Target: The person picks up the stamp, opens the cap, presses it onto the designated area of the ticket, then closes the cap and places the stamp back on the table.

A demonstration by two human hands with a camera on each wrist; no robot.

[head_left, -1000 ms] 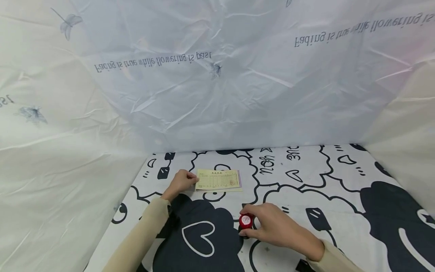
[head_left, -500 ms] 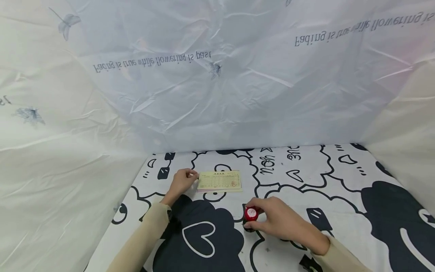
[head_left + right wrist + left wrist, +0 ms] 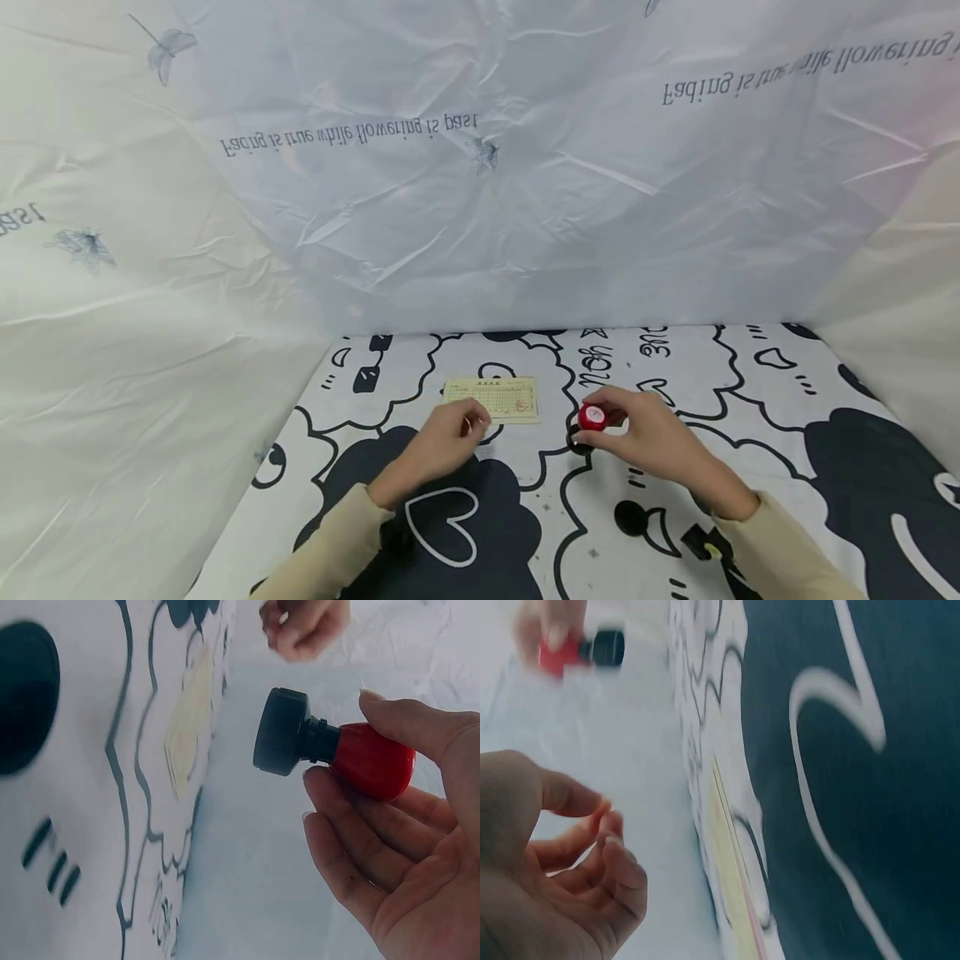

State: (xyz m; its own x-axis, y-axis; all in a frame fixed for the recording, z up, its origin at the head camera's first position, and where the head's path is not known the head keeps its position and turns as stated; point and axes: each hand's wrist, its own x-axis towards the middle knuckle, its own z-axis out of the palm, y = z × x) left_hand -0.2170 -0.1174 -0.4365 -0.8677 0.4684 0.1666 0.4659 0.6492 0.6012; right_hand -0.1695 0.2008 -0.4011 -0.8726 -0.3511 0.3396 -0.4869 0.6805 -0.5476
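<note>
My right hand (image 3: 651, 429) pinches a hand stamp (image 3: 592, 417) by its rounded red handle, between thumb and fingers. In the right wrist view the stamp's wide black base (image 3: 281, 732) points away from the palm. Both stamp and hand are above the cloth. My left hand (image 3: 444, 442) hovers in front of a pad of printed yellow forms (image 3: 502, 395), covering its lower left corner in the head view. The left fingers are loosely curled, thumb near the fingertips, holding nothing. A red mark (image 3: 522, 406) shows at the top form's lower right.
A white cloth (image 3: 540, 517) with black cartoon drawings covers the table. Pale plastic sheeting (image 3: 465, 242) with printed lettering rises behind the table and along both sides.
My left hand has left the pad's left edge and come right and nearer. The right hand has lifted the stamp and moved right and farther back. The top form now lies flat.
</note>
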